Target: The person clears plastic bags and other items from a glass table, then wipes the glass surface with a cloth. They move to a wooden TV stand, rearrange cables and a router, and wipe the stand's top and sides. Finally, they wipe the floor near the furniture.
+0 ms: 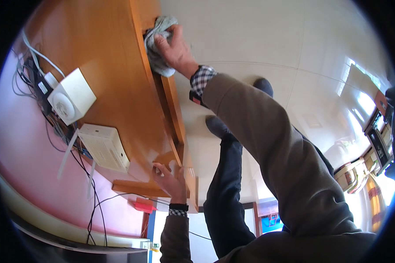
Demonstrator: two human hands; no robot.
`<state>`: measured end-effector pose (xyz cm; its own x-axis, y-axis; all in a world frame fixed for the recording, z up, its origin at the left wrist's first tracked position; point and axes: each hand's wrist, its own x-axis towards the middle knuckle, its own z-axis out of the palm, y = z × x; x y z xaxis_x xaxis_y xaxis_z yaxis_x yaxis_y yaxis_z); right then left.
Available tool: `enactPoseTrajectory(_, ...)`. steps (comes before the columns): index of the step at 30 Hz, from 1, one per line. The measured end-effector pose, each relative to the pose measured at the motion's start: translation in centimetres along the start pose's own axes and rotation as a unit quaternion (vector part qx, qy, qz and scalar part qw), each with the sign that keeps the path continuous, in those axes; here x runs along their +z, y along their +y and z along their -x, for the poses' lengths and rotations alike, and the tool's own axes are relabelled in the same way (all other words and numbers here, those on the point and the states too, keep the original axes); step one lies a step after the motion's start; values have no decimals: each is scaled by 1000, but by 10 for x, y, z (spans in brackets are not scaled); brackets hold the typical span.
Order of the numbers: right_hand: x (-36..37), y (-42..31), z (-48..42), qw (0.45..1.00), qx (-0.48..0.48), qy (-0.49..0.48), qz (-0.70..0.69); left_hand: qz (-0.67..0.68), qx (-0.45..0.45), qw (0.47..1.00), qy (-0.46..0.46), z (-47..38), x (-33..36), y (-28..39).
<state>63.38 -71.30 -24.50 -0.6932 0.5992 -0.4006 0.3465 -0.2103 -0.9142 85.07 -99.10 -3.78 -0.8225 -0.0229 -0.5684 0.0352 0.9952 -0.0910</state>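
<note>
My right hand [176, 51] grips a crumpled grey cloth [161, 62] at the front edge of a wooden cabinet [118, 82], near the top of the picture. The cloth lies over the edge and hides part of it. Below it a dark gap runs between the cabinet top and a wooden front panel [175, 108]; whether this is a pulled-out drawer I cannot tell. At the cabinet's lower corner my left hand [171, 180] rests with its fingertips on the glossy top and its thumb near the front edge, holding nothing.
On the cabinet stand a white box-shaped device [74, 95] and a white router [103, 148] with antennas. Tangled cables [29, 79] and a black power strip lie along the pink wall. A dark screen [69, 246] is at the lower left. My feet stand on the pale tiled floor [250, 39].
</note>
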Motion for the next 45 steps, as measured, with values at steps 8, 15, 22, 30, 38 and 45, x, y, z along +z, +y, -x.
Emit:
enactPoseTrajectory(8,10,99,213,990,119,-67,-20,-3,34,999,31,4,0,0)
enactPoseTrajectory(15,-10,136,364,877,441,-181,-62,-20,5,1000,8,2,-4,7)
enactPoseTrajectory(22,-32,68,289,868,186,-401,226,5,24,1000,-6,7,-6,4)
enactPoseTrajectory(30,-79,-101,47,883,366,-59,-289,117,-12,976,-181,-32,-28,-21)
enactPoseTrajectory(38,-20,-142,-68,962,240,-96,-89,261,73,962,-34,-151,-175,148)
enactPoseTrajectory(45,-19,-229,-237,972,229,-35,-37,403,52,914,-17,-256,-286,259)
